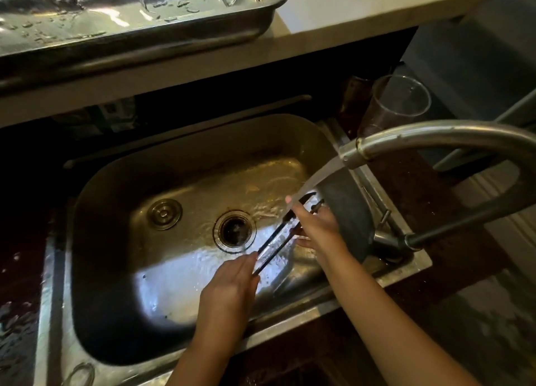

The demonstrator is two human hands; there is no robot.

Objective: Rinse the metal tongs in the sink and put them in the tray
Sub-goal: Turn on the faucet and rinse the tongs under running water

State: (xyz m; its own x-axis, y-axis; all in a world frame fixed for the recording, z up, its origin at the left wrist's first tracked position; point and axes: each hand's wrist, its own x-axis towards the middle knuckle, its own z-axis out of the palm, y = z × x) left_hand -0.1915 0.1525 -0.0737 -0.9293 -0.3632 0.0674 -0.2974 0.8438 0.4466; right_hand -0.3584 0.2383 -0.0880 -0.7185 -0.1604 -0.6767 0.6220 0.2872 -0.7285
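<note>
Head view: metal tongs over sink, under faucet stream. Left hand pinches one end, right hand grips the other. Suggest rotating for full coverage. Tray waits on the shelf above.

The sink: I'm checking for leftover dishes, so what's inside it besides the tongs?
Inside the sink: running water, an open drain and a stopper. Both hands hold the tongs, hiding some floor beneath.
</note>
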